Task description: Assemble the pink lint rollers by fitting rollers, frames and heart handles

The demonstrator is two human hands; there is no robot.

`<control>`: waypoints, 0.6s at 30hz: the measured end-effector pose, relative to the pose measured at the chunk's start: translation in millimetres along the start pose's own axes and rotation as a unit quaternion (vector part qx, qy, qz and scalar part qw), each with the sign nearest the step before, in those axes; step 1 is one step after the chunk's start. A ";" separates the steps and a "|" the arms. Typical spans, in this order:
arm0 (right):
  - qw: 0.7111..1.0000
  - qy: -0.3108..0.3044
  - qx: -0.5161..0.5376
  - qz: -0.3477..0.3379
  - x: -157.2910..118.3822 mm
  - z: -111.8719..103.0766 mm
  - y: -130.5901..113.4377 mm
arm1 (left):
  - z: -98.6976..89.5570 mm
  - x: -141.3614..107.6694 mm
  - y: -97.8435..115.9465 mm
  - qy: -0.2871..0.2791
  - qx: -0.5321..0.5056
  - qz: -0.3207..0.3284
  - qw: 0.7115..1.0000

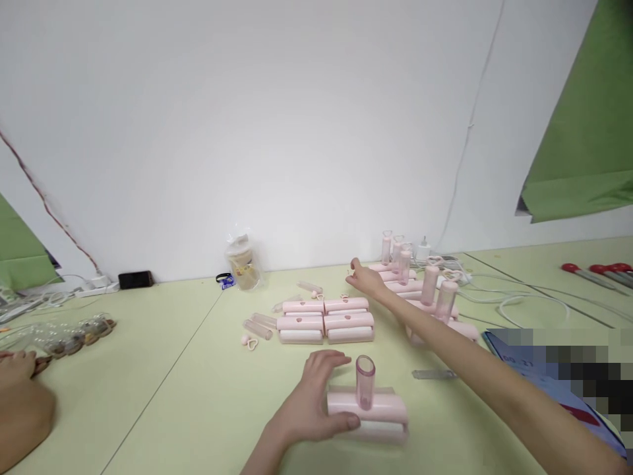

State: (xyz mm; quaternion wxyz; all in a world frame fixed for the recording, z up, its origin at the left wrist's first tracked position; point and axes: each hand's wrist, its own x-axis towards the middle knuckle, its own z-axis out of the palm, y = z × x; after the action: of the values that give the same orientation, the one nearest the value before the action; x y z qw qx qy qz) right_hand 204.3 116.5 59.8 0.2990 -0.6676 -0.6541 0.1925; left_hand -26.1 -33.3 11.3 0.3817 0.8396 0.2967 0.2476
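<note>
While another person's hand (pixel 17 376) rests at the far left, well apart from the left fingers, a heart ring (pixel 252 344) and some clear tubes (pixel 258 328) lie on the surface (pixel 198 409) beyond those fingers and to their left. Straight beyond them, four rollers (pixel 350 321) sit close together, two by two, so any shift of the left fingers is best kept short of that block.

The left hand (pixel 304 406) has its fingers spread: the thumb lies over the front of a single pink roller (pixel 388 406), the others arch behind it, and how firmly they press cannot be told. Just beside the index fingertip, an upright tube (pixel 366 389) rises open end up from that roller. The step in hand looks like steadying this piece; light, even pressure low on the roller, with the tube's mouth left uncovered, would suit it.

Deeper in, the right hand (pixel 368 282) is stretched out with fingers curled, too small in view to tell whether they pinch anything. Right of those fingers, a row of pink rollers (pixel 405 286) bears standing tubes (pixel 429 290). The forearm crosses in front of some of these, so a raised elbow would help avoid knocking them.
</note>
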 end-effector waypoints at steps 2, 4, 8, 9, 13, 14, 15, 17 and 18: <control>0.997 0.009 0.078 -0.023 -21.2 -6.3 -2.7 | -2.6 0.4 9.1 0.029 -0.027 0.009 0.999; 0.986 -0.002 0.161 -0.054 -51.5 -12.1 -5.2 | -2.2 5.4 19.1 0.043 -0.078 0.023 0.996; 0.954 -0.029 0.280 -0.103 -119.4 -20.0 -8.6 | 12.1 30.5 33.2 0.054 -0.273 0.078 0.957; 0.949 -0.031 0.296 -0.106 -133.5 -20.9 -9.4 | 17.8 37.7 34.8 0.064 -0.325 0.086 0.940; 0.927 -0.041 0.354 -0.113 -168.7 -20.7 -14.2 | 41.1 55.7 34.9 0.056 -0.440 0.094 0.891; 0.923 -0.041 0.361 -0.125 -173.2 -20.3 -16.1 | 45.8 56.7 33.8 0.042 -0.456 0.089 0.885; 0.921 -0.041 0.360 -0.142 -176.6 -20.1 -18.3 | 49.7 56.6 32.5 0.033 -0.470 0.083 0.878; 0.926 -0.047 0.327 -0.181 -181.5 -20.2 -23.3 | 55.0 54.8 30.2 0.041 -0.490 0.070 0.868; 0.931 -0.053 0.303 -0.198 -183.4 -20.4 -25.9 | 56.4 53.8 29.4 0.056 -0.494 0.064 0.865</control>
State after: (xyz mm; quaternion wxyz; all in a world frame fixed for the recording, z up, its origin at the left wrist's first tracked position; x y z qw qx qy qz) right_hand 185.0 -68.7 67.3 0.4839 -0.3909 -0.6984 0.3540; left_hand 56.9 -39.8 11.6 0.7129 0.5429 0.1014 0.4322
